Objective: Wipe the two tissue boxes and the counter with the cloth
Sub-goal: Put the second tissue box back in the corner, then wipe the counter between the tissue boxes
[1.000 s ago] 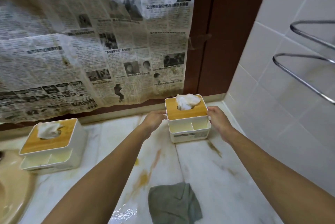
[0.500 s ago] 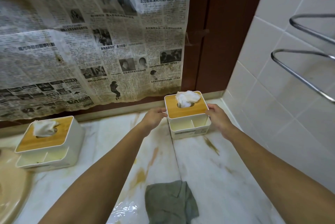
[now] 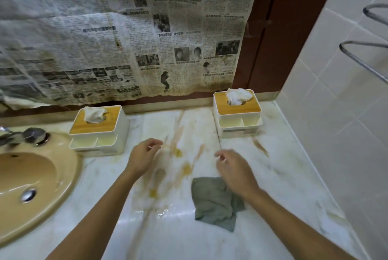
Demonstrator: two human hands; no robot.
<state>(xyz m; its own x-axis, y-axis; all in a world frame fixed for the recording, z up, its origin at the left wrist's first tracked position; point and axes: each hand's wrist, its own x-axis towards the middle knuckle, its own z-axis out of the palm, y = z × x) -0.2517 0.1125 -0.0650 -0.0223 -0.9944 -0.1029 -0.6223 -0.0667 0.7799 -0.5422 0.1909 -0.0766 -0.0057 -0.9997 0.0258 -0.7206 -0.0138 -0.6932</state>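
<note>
Two white tissue boxes with wooden lids stand at the back of the stained marble counter (image 3: 294, 175). The left tissue box (image 3: 98, 131) is beside the sink, the right tissue box (image 3: 238, 115) in the far right corner. A crumpled grey cloth (image 3: 214, 203) lies on the counter near the front. My left hand (image 3: 143, 158) hovers over the counter's middle, fingers loosely curled, holding nothing. My right hand (image 3: 235, 172) hangs just above the cloth's far edge, blurred, fingers apart and empty.
A beige sink (image 3: 31, 192) with a chrome tap (image 3: 25, 135) fills the left. Newspaper (image 3: 126, 39) covers the back wall. A tiled wall (image 3: 336, 133) with a chrome towel rack (image 3: 365, 55) bounds the right. Yellow-brown stains and a wet patch mark the counter's middle.
Both hands let go of the right tissue box and pulled back toward me; the right hand now hovers over the cloth. The view tilted down and left, showing the sink.
</note>
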